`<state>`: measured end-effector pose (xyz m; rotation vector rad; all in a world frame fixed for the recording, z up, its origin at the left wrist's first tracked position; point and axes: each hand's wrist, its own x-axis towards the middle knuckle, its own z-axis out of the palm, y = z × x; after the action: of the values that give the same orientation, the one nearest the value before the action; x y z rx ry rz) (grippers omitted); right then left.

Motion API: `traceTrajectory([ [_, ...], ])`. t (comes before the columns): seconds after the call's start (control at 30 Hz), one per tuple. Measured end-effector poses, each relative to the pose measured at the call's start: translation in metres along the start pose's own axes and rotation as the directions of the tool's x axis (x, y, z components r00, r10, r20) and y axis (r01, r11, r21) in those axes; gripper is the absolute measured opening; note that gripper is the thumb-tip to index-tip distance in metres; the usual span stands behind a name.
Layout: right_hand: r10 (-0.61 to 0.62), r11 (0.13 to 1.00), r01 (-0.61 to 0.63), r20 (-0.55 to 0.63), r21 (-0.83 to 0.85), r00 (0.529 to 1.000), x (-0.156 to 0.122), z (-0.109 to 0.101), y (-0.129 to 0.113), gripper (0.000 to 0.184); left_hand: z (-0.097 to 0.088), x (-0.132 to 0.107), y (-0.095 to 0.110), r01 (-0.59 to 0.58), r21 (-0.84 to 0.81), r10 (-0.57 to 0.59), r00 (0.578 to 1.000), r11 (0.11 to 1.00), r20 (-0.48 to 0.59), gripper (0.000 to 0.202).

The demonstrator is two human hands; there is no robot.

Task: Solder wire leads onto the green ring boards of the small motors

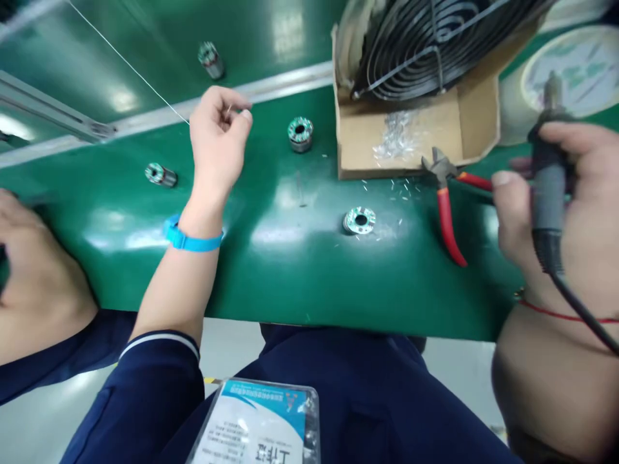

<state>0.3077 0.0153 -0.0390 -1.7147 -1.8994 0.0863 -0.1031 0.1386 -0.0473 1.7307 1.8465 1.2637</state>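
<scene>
My left hand (220,132), with a blue strap on its wrist, is closed with thumb and forefinger brought near each other. A thin solder wire (130,64) runs from the upper left into it, and a short end shows at the fingers. At the right edge my right hand (580,187) grips a soldering iron (549,174), tip pointing up and its cord trailing down. Red-handled cutters (449,219) lie beside that hand; one handle runs up to the thumb. A small round part with a green-and-white board (360,220) sits on the bench between my hands.
Another round part (300,135) stands near the cardboard box (358,174), which holds a fan with a wire guard (435,45). Similar parts lie at left (162,175) and beyond the rail (211,61). Wire clippings (401,188) are scattered. A co-worker's arm (43,277) rests at far left.
</scene>
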Motion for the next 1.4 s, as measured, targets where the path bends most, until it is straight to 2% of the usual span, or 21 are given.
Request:
traceTrajectory([
  [0.03,0.011,1.000,-0.011,-0.039,0.000,0.999,0.003,0.004,0.000,0.057,-0.002,0.026,-0.017,0.140,0.069,-0.133,0.987,0.988,-0.092,0.037],
  [0.07,0.017,1.000,-0.017,-0.089,-0.001,0.996,0.004,0.008,-0.002,0.054,-0.003,0.050,-0.031,0.201,0.102,-0.185,0.971,0.974,-0.149,0.044],
  [0.17,-0.043,0.999,0.034,-0.246,-0.041,0.968,0.001,0.020,-0.004,0.044,-0.004,0.106,-0.060,0.289,0.165,-0.248,0.941,0.943,-0.229,0.057],
  [0.27,-0.102,0.995,0.092,-0.287,-0.049,0.953,-0.001,0.025,-0.005,0.037,0.001,0.134,-0.070,0.303,0.229,-0.259,0.944,0.925,-0.204,0.057],
  [0.37,-0.093,0.995,0.100,-0.273,0.012,0.958,0.000,0.023,-0.006,0.031,0.004,0.138,-0.072,0.244,0.279,-0.219,0.968,0.929,-0.120,0.037],
  [0.47,-0.038,0.982,0.082,-0.247,0.172,0.968,0.000,0.022,-0.010,0.037,0.005,0.118,-0.063,0.161,0.287,-0.160,0.987,0.944,-0.027,0.035],
  [0.57,0.052,0.956,-0.011,-0.133,0.292,0.990,-0.001,0.021,-0.014,0.041,0.006,0.069,-0.040,0.027,0.228,-0.061,0.987,0.973,0.147,0.047],
  [0.63,0.053,0.971,-0.038,-0.056,0.237,0.997,-0.001,0.019,-0.016,0.039,0.008,0.030,-0.019,-0.104,0.114,0.059,0.937,0.988,0.343,0.052],
  [0.67,0.037,0.983,-0.031,-0.031,0.180,0.999,-0.001,0.017,-0.016,0.043,0.008,0.012,-0.009,-0.113,0.081,0.074,0.921,0.990,0.382,0.053],
  [0.73,0.003,0.997,-0.003,-0.005,0.071,1.000,-0.003,0.015,-0.016,0.065,0.008,-0.018,0.010,-0.086,0.012,0.072,0.895,0.996,0.440,0.057],
  [0.83,0.007,1.000,-0.005,0.075,-0.022,0.997,-0.012,0.011,-0.016,0.099,0.006,-0.047,0.030,-0.051,-0.038,0.062,0.912,0.998,0.406,0.064],
  [0.9,0.033,0.998,-0.023,0.175,-0.057,0.984,-0.018,0.009,-0.017,0.099,0.003,-0.063,0.043,-0.069,-0.025,0.073,0.952,0.997,0.296,0.057],
  [0.97,0.047,0.994,-0.024,0.233,-0.103,0.971,-0.023,0.009,-0.019,0.092,0.001,-0.082,0.059,-0.084,-0.038,0.092,0.956,0.996,0.279,0.041],
  [1.0,0.050,0.992,-0.020,0.236,-0.126,0.971,-0.024,0.010,-0.019,0.085,0.001,-0.092,0.067,-0.088,-0.060,0.104,0.933,0.994,0.344,0.035],
  [1.03,0.054,0.989,-0.020,0.225,-0.148,0.973,-0.024,0.011,-0.019,0.078,0.002,-0.102,0.076,-0.100,-0.078,0.124,0.886,0.992,0.446,0.035],
  [1.1,0.060,0.985,-0.026,0.194,-0.173,0.979,-0.024,0.012,-0.016,0.063,0.008,-0.119,0.092,-0.160,-0.086,0.176,0.732,0.983,0.658,0.048],
  [1.13,0.054,0.985,-0.021,0.186,-0.174,0.981,-0.024,0.011,-0.015,0.057,0.012,-0.126,0.098,-0.201,-0.079,0.194,0.662,0.976,0.724,0.057],
  [1.17,0.036,0.986,-0.005,0.185,-0.167,0.982,-0.024,0.011,-0.013,0.052,0.016,-0.131,0.103,-0.239,-0.067,0.205,0.616,0.969,0.761,0.062],
  [1.2,0.005,0.988,0.023,0.188,-0.150,0.982,-0.025,0.009,-0.012,0.049,0.020,-0.134,0.106,-0.262,-0.056,0.207,0.593,0.963,0.778,0.061],
  [1.27,-0.090,0.989,0.113,0.208,-0.099,0.974,-0.029,0.004,-0.013,0.048,0.028,-0.137,0.108,-0.246,-0.052,0.195,0.608,0.968,0.770,0.049],
  [1.4,-0.272,0.959,0.283,0.257,-0.006,0.927,-0.036,-0.006,-0.021,0.045,0.029,-0.140,0.108,-0.191,-0.091,0.200,0.699,0.977,0.686,0.035],
])
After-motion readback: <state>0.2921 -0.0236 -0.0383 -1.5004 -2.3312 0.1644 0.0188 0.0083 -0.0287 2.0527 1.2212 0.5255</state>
